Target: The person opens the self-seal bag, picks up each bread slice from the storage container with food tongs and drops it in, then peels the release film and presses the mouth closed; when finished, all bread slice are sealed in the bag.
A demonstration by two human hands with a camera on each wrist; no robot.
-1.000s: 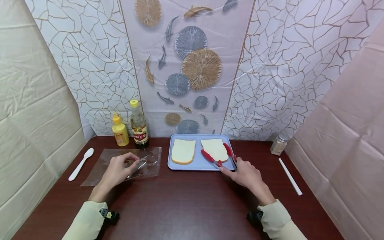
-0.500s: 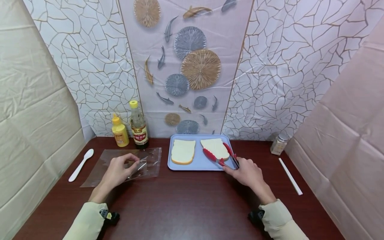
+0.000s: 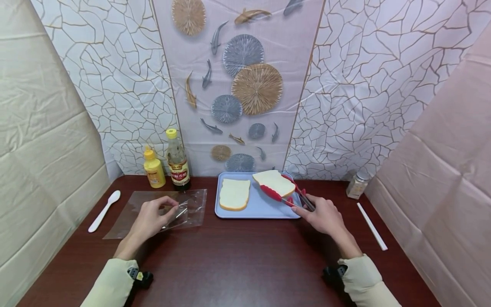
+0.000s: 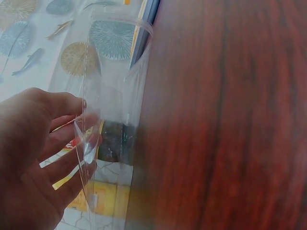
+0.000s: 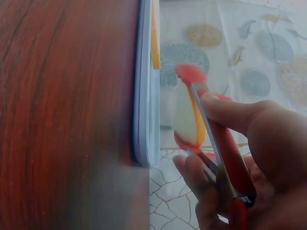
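My right hand (image 3: 324, 214) grips red-tipped tongs (image 5: 223, 148), whose two tips clasp a slice of bread (image 3: 275, 182) from both sides. That slice is tilted and raised over the right half of the blue tray (image 3: 255, 211). A second bread slice (image 3: 235, 194) lies flat on the tray's left half. To the left, my left hand (image 3: 152, 216) pinches the edge of a clear plastic bag (image 3: 193, 209) between thumb and fingers. In the left wrist view the bag's film (image 4: 112, 86) stands up from the table at its mouth.
Behind the bag stand a yellow squeeze bottle (image 3: 154, 168) and a dark sauce bottle (image 3: 178, 164). A white spoon (image 3: 103, 212) lies at far left. At right are a small seasoning jar (image 3: 357, 184) and a white stick (image 3: 371, 226). A patterned curtain (image 3: 238, 85) closes off the back.
My right hand has drawn back to the right and lifted the right bread slice off the tray with the tongs. My left hand keeps its place on the bag.
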